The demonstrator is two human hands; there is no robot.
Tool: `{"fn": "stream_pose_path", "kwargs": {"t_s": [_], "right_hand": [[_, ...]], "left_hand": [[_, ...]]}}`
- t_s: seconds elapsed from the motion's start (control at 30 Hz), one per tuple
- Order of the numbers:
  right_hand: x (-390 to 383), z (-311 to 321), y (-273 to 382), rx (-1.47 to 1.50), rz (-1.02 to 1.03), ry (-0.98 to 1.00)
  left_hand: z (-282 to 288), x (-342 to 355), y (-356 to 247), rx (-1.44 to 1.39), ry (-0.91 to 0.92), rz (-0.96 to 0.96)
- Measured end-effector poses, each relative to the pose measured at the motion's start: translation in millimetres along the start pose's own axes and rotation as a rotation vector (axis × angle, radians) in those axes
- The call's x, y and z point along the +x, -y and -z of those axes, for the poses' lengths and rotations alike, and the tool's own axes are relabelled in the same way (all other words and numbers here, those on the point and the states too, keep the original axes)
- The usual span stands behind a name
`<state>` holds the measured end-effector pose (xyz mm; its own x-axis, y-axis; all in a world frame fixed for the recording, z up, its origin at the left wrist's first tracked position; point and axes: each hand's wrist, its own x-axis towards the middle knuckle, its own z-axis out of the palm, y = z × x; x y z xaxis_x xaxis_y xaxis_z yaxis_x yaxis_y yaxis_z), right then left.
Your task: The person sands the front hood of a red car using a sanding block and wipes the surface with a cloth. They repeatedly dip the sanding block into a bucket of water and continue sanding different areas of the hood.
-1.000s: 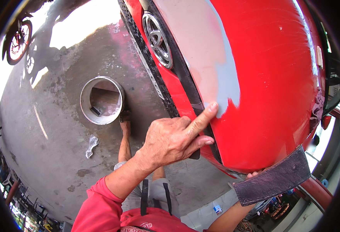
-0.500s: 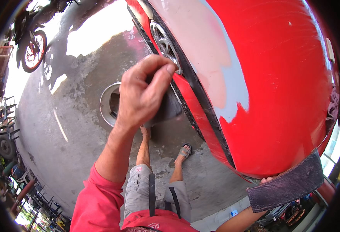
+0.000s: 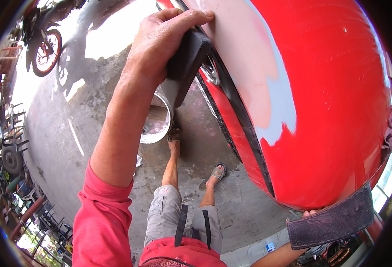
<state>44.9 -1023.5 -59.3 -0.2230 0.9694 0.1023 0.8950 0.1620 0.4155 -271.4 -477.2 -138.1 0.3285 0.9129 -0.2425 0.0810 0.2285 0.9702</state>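
Observation:
My left hand (image 3: 160, 42) is wrapped around a dark sanding block (image 3: 198, 53) at the front edge of a red car hood. Its thumb reaches over a pale pink sanded patch (image 3: 229, 42). A blue-grey band (image 3: 285, 107) borders this patch. Part of the chrome front emblem (image 3: 210, 73) shows beside the block. At the lower right, fingertips of my right hand (image 3: 310, 213) show at the car's edge. A wide dark textured piece (image 3: 331, 220) covers most of that hand; whether the hand grips it, I cannot tell.
A white bucket (image 3: 169, 122) with a wooden piece inside stands on the stained concrete floor (image 3: 93, 147), close to my sandalled foot (image 3: 174, 135). A motorcycle wheel (image 3: 48, 52) is at the far left. Stacked metal frames and a tire (image 3: 11, 160) line the left side.
My left hand has moved up and forward along the hood's front edge, and the dark block shows more clearly. My right hand stays near the same place. The view has shifted slightly.

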Motion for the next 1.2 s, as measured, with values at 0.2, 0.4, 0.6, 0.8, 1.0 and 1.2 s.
{"fn": "stream_pose_path", "kwargs": {"t_s": [0.2,0.4,0.6,0.8,1.0,1.2], "right_hand": [[3,3,-2,0.055,-0.019,-0.001],[-2,7,0,0.083,-0.038,0.006],[6,6,-7,0.099,-0.025,-0.006],[4,6,-8,0.115,-0.032,0.001],[-2,11,-5,0.147,-0.043,-0.002],[41,16,5,0.139,-0.019,0.038]], "left_hand": [[4,8,-5,0.031,0.036,-0.051],[21,15,-34,-0.081,0.24,0.163],[3,-2,-29,-0.055,0.005,0.141],[-18,-10,-61,0.012,-0.087,0.32],[-11,-3,-47,0.136,-0.033,0.185],[3,-9,-49,0.06,0.071,0.118]]}}
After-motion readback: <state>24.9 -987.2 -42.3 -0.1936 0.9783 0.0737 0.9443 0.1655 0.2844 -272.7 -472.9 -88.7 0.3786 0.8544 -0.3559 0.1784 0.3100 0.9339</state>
